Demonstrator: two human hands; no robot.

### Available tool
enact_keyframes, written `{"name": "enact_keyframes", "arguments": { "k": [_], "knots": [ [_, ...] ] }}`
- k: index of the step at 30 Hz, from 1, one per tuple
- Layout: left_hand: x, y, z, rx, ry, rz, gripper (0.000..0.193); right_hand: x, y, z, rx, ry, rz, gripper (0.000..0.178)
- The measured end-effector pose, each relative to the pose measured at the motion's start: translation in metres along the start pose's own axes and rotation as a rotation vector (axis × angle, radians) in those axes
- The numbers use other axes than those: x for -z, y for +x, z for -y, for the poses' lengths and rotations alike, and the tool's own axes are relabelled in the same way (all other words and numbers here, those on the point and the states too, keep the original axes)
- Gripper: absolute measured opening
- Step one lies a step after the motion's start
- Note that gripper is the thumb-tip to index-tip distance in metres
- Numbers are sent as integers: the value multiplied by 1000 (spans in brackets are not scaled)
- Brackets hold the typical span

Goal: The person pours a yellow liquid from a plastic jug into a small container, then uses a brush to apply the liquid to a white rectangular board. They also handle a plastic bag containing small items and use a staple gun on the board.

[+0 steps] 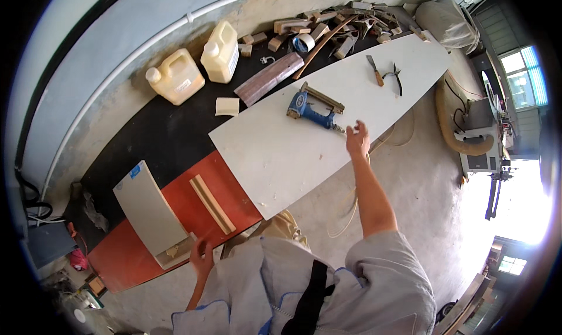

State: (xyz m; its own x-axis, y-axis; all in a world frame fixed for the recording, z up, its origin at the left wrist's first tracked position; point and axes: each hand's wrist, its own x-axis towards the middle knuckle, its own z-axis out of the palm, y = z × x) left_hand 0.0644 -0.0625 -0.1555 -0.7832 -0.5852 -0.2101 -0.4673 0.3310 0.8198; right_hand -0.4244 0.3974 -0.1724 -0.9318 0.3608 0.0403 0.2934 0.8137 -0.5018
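The right hand (358, 141) reached in at the middle of the frame, over the edge of a long white board (275, 165). Its fingers were loosely bent and parted, with nothing clearly in their grasp. They stood just beside the tail end of a blue nail gun (318, 118), which lay on its side near the board's middle, a little above the centre of the frame; whether a fingertip touched it could not be told. A pale hose (355, 206) looped down below the right forearm.

The left hand (202, 256) was low in the frame, left of centre, next to the lower end of a grey panel (143, 203). Its fingers were curled and slightly blurred, and whether they gripped anything could not be told. The panel lay on a red board (243, 201) at the lower left, with a narrow wooden strip (212, 205) to its right.

Toward the upper right of the white board lay a wooden-handled scraper (375, 71) and dark-handled pliers (397, 79), close together. Two cream jugs (175, 77) (220, 53) stood at the upper left, on the black tabletop (167, 130) along the wall. To their right were a wrapped bundle (269, 79), a roll of tape (303, 43) and a heap of wood scraps (345, 28) near the top edge.
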Motion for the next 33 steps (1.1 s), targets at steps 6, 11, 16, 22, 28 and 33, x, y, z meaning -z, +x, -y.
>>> {"name": "enact_keyframes", "arguments": {
  "k": [6,11,16,22,28,33],
  "knots": [
    [79,-124,118,379,40,77,31,-14,146,-1,19,-141,-72,87],
    [118,-203,166,784,561,545,26,-13,200,1,-87,-170,-81,96],
    [136,-162,115,799,549,663,25,-34,279,-61,43,-413,-185,93],
    [82,-66,15,770,335,510,23,-32,290,-43,108,-338,51,43],
    [25,19,-41,469,-16,409,20,-40,239,6,-60,-480,14,32],
    [25,32,-31,467,-43,422,25,-44,282,-64,353,-611,-21,37]
  ]
}}
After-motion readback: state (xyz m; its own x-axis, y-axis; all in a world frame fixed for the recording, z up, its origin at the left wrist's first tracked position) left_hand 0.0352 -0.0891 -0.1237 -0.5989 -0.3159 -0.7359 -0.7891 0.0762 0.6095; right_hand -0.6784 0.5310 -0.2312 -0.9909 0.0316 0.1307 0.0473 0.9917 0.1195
